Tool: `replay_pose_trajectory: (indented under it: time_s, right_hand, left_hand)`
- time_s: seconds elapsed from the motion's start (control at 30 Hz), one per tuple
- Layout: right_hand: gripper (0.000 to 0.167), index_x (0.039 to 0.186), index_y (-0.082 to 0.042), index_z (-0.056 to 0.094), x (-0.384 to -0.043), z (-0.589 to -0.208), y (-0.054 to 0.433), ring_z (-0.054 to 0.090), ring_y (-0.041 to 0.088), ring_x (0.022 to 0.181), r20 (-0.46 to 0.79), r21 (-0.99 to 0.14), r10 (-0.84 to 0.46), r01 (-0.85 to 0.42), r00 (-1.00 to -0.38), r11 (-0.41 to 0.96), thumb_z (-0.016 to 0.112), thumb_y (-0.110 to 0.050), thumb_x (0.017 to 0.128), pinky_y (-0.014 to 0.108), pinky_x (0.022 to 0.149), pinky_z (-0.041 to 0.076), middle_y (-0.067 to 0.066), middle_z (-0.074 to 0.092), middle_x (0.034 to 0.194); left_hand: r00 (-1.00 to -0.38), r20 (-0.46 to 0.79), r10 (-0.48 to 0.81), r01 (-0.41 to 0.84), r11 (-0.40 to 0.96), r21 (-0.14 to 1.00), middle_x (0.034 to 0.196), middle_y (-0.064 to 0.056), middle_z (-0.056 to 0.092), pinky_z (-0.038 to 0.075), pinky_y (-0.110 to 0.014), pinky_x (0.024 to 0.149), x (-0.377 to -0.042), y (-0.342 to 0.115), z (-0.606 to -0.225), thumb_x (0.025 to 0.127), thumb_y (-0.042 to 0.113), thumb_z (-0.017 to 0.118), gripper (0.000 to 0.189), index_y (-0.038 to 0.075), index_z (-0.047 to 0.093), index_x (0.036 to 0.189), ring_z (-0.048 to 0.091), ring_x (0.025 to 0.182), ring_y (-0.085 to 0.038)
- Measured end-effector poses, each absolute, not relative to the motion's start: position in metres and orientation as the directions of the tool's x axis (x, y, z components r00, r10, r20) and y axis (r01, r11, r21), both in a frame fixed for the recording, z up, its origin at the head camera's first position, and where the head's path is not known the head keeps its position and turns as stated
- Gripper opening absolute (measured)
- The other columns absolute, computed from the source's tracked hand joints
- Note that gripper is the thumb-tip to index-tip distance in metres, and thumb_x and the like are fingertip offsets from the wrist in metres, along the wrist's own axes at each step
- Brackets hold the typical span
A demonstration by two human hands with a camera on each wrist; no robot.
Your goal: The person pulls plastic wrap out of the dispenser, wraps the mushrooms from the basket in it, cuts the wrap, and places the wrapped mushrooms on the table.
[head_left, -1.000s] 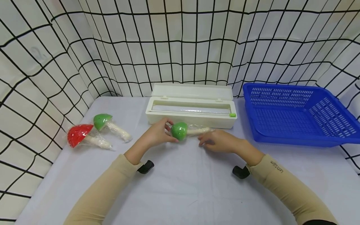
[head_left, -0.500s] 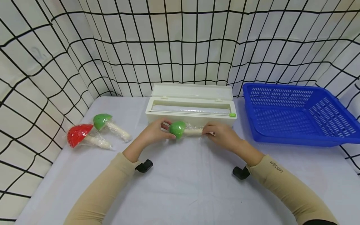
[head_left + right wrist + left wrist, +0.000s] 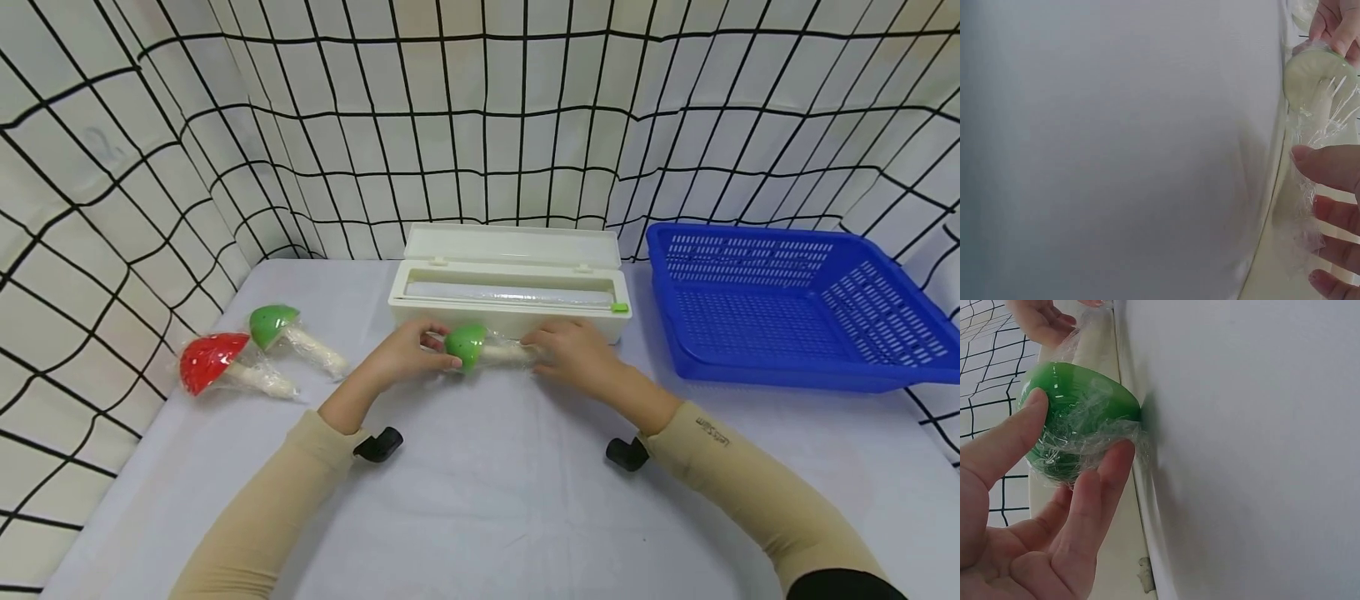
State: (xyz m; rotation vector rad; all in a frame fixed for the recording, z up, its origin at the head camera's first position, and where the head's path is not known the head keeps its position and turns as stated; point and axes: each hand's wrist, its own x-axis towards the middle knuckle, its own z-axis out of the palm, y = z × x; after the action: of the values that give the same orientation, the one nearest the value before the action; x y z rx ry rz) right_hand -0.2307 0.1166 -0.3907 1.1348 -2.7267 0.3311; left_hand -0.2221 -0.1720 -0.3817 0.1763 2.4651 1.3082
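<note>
A toy mushroom [image 3: 468,346] with a green cap and pale stem lies wrapped in clear film, in front of the cling film dispenser [image 3: 480,320]. My left hand [image 3: 409,357] holds it by the cap; in the left wrist view the thumb presses the green cap [image 3: 1085,394] and the fingertips meet the crinkled film. At the other end my right hand [image 3: 573,354] grips the wrapped stem. The right wrist view has its thumb [image 3: 1329,165] over the film, the other fingers on the far side. Part of the stem is hidden by that hand.
The dispenser's lid [image 3: 510,246] stands raised, with a film roll [image 3: 510,293] inside. On the left lie a wrapped red mushroom [image 3: 213,360] and another wrapped green mushroom [image 3: 274,323]. A blue basket [image 3: 795,379] stands at right. Black wire mesh [image 3: 525,112] encloses the table [image 3: 480,500].
The mushroom has shifted slightly left, with my left hand moving along with it. My right hand has gone from touching the stem's end to gripping the wrapped stem, and moved left too.
</note>
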Motion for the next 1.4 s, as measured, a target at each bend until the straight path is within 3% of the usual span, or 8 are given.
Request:
replay_pose_trajectory:
  time_s: [0.13, 0.3, 0.53, 0.7, 0.87, 1.07, 1.2, 1.4]
  right_hand:
    - [0.041, 0.117, -0.010, 0.074, -0.229, -0.389, 0.110, 0.068, 0.028, 0.108, 0.195, -0.121, -0.659, -0.685, -0.726, 0.719, 0.088, -0.024, 0.080, 0.049, 0.093, 0.051, 0.006, 0.073, 0.114]
    - [0.037, 0.113, -0.011, 0.075, -0.227, -0.391, 0.104, 0.069, 0.023, 0.093, 0.164, -0.093, -0.651, -0.668, -0.741, 0.738, 0.086, -0.028, 0.082, 0.044, 0.081, 0.054, 0.004, 0.073, 0.104]
    - [0.028, 0.106, -0.006, 0.075, -0.224, -0.390, 0.103, 0.065, 0.021, 0.080, 0.164, -0.128, -0.631, -0.650, -0.759, 0.749, 0.082, -0.019, 0.082, 0.037, 0.066, 0.055, 0.004, 0.068, 0.093]
    - [0.016, 0.096, -0.006, 0.071, -0.222, -0.388, 0.101, 0.060, 0.018, 0.071, 0.114, -0.177, -0.612, -0.622, -0.783, 0.763, 0.080, -0.014, 0.085, 0.034, 0.059, 0.053, 0.002, 0.066, 0.083]
    - [0.020, 0.094, -0.006, 0.065, -0.219, -0.388, 0.102, 0.062, 0.020, 0.071, 0.104, -0.210, -0.600, -0.607, -0.793, 0.766, 0.082, -0.005, 0.083, 0.036, 0.061, 0.054, 0.003, 0.066, 0.081]
    - [0.030, 0.106, -0.002, 0.067, -0.218, -0.388, 0.107, 0.067, 0.024, 0.079, 0.121, -0.273, -0.581, -0.590, -0.805, 0.760, 0.079, 0.006, 0.080, 0.039, 0.067, 0.056, 0.008, 0.071, 0.091]
    - [0.030, 0.105, -0.001, 0.069, -0.217, -0.390, 0.109, 0.065, 0.022, 0.076, 0.175, -0.279, -0.594, -0.618, -0.786, 0.735, 0.077, 0.009, 0.078, 0.038, 0.065, 0.055, 0.008, 0.071, 0.088]
    - [0.030, 0.103, 0.000, 0.068, -0.213, -0.392, 0.110, 0.063, 0.021, 0.073, 0.193, -0.268, -0.614, -0.643, -0.766, 0.717, 0.079, 0.010, 0.077, 0.035, 0.066, 0.056, 0.008, 0.070, 0.086]
  left_hand:
    - [-0.929, -0.254, 0.269, -0.067, 0.553, 0.831, 0.117, -0.023, 0.064, 0.052, -0.032, 0.078, -0.220, -0.172, -0.381, 0.088, 0.013, 0.081, 0.057, -0.008, 0.055, 0.134, 0.062, 0.102, -0.030]
    - [-0.929, -0.257, 0.266, -0.078, 0.539, 0.839, 0.116, -0.022, 0.065, 0.051, -0.032, 0.079, -0.219, -0.172, -0.380, 0.089, 0.015, 0.080, 0.055, -0.008, 0.057, 0.134, 0.062, 0.102, -0.029]
    - [-0.928, -0.262, 0.267, -0.138, 0.406, 0.903, 0.119, -0.024, 0.063, 0.056, -0.036, 0.090, -0.217, -0.170, -0.380, 0.092, 0.010, 0.077, 0.053, -0.011, 0.055, 0.136, 0.067, 0.096, -0.023]
    - [-0.949, -0.230, 0.214, -0.139, 0.371, 0.918, 0.123, -0.022, 0.067, 0.053, -0.038, 0.095, -0.216, -0.168, -0.380, 0.091, 0.012, 0.079, 0.049, -0.007, 0.061, 0.132, 0.066, 0.107, -0.026]
    - [-0.965, -0.205, 0.160, -0.140, 0.345, 0.928, 0.122, -0.019, 0.069, 0.051, -0.033, 0.094, -0.216, -0.161, -0.381, 0.089, 0.011, 0.081, 0.045, -0.005, 0.065, 0.127, 0.063, 0.113, -0.028]
    - [-0.970, -0.216, 0.112, -0.177, 0.285, 0.942, 0.106, -0.009, 0.071, 0.052, -0.032, 0.092, -0.214, -0.159, -0.381, 0.089, 0.009, 0.081, 0.039, -0.007, 0.066, 0.122, 0.064, 0.098, -0.017]
    - [-0.971, -0.222, 0.090, -0.196, 0.236, 0.952, 0.093, -0.001, 0.072, 0.054, -0.033, 0.092, -0.213, -0.160, -0.384, 0.090, 0.007, 0.079, 0.033, -0.008, 0.068, 0.117, 0.066, 0.088, -0.009]
    - [-0.964, -0.248, 0.097, -0.227, 0.188, 0.956, 0.096, -0.002, 0.072, 0.055, -0.033, 0.092, -0.212, -0.158, -0.384, 0.093, 0.009, 0.076, 0.034, -0.009, 0.067, 0.121, 0.067, 0.086, -0.009]
